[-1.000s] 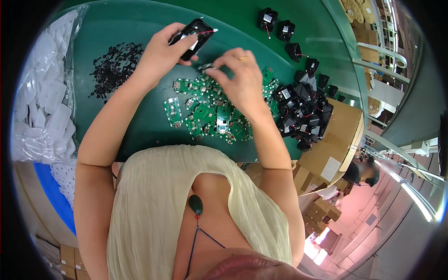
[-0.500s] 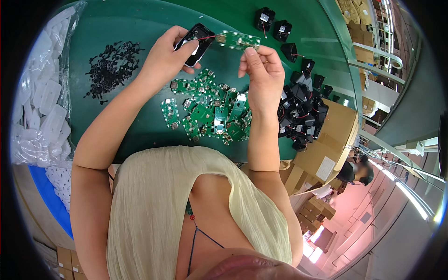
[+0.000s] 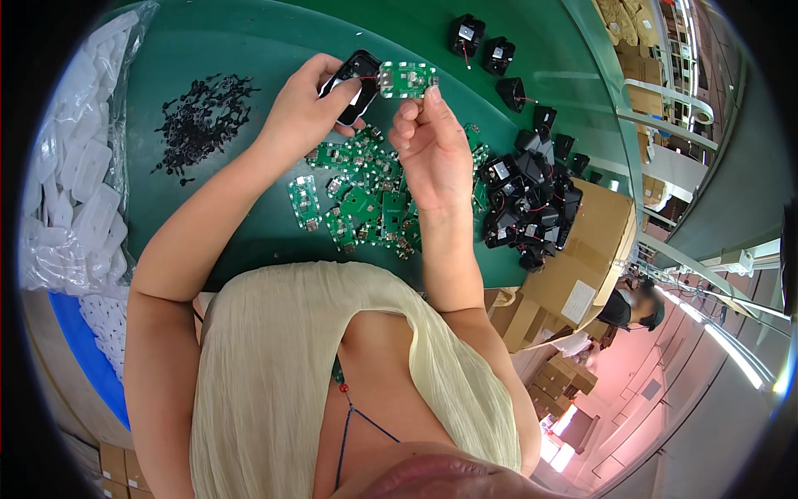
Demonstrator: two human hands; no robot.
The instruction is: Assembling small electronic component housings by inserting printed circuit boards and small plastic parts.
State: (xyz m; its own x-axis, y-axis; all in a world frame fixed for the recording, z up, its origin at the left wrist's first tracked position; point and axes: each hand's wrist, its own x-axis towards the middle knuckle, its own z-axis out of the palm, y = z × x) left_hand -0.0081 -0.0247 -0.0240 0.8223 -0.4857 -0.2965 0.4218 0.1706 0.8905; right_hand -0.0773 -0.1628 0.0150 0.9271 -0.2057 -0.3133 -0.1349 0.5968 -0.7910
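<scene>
My left hand [image 3: 309, 98] is closed round a black plastic housing [image 3: 362, 66] with a pale rim, its thumb lying over the inside. Beside it, my right hand [image 3: 432, 145] pinches the right end of a green circuit board [image 3: 407, 81] between thumb and fingers, above the table. A short red wire [image 3: 368, 78] runs from the housing to the board's left end. Below both hands lies a loose heap of green circuit boards [image 3: 366, 204], partly hidden by my right hand and wrist.
Small black parts [image 3: 204, 125] lie scattered at the left of the green table [image 3: 249, 37]. A plastic bag of translucent white covers [image 3: 83, 166] stands further left. Black housings with red wires [image 3: 536, 195] pile up at right, by a cardboard box [image 3: 573, 266]. Another person [image 3: 632, 308] is in the background.
My right hand has moved left, bringing the circuit board close to the housing and turning its face more toward view. The red wire's visible stretch is shorter. My left hand has barely shifted.
</scene>
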